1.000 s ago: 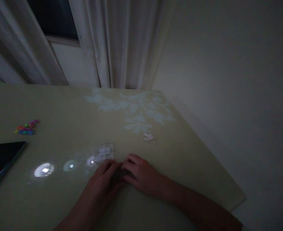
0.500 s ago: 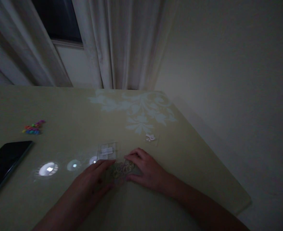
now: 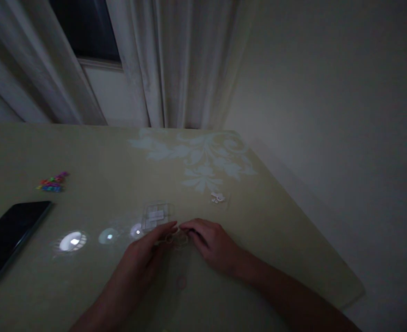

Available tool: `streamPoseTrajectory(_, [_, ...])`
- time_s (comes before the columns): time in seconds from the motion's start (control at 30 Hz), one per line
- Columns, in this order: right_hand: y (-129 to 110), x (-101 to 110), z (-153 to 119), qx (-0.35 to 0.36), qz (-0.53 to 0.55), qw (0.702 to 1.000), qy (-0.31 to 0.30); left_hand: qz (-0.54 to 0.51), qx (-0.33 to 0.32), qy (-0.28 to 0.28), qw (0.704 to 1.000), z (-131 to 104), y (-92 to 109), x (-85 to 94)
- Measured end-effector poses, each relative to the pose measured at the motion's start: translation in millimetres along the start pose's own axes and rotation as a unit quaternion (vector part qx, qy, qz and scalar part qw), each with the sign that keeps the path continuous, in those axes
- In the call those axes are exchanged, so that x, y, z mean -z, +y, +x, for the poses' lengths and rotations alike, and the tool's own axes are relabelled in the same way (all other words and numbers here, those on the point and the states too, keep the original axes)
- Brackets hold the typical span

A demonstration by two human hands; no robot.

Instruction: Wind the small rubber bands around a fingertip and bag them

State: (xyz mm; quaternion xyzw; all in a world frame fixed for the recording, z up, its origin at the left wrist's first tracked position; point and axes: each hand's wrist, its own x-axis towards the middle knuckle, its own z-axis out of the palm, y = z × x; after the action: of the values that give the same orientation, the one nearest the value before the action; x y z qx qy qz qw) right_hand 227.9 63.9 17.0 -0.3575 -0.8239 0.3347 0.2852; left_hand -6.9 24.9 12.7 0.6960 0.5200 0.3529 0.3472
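My left hand [image 3: 143, 256] and my right hand [image 3: 213, 242] meet around a bunch of small pale rings [image 3: 169, 238], which look like thin rubber bands. Both hands are closed at the fingertips on the bunch, the left from one side and the right from the other. My fingers partly cover the bunch, and the dim light blurs it. A single faint pinkish ring [image 3: 182, 282] lies on the table nearer to me, apart from both hands. Just beyond my left fingertips is a clear plastic case [image 3: 155, 216] with a pale label.
Small white pieces [image 3: 218, 197] lie beyond my right hand. A dark phone or tablet [image 3: 13, 240] rests at left, near a pile of colourful little pieces [image 3: 53, 182]. The table [image 3: 276, 240] ends at a slanted right edge beside the wall; curtains [image 3: 182, 60] hang behind.
My hands have drawn together around the rings, which were spread in a wider bunch between them. One pinkish ring now lies separately, nearer to me. The view has shifted slightly.
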Motion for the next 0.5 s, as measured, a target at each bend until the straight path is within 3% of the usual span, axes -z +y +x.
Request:
streamPoseTrajectory(0.13, [-1.4,9.0,-1.1,0.012,-0.05,0.999,-0.019,0.017,-0.017,-0.051,0.998,-4.9,-5.3,24.5])
streamPoseTrajectory(0.23, [-6.0,2.3,-2.3,-0.001,-0.081,0.995,-0.062,0.091,-0.026,-0.064,0.993,-9.1,-12.5,30.6])
streamPoseTrajectory(0.37, [-11.6,-15.5,-2.9,0.017,-0.123,0.987,-0.098,0.119,-0.038,-0.048,0.991,-10.1,-15.5,9.5])
streamPoseTrajectory(0.5, [-9.3,-22.4,-1.3,0.031,-0.159,0.984,-0.073,0.092,-0.034,-0.042,0.994,-4.4,-4.8,-16.8])
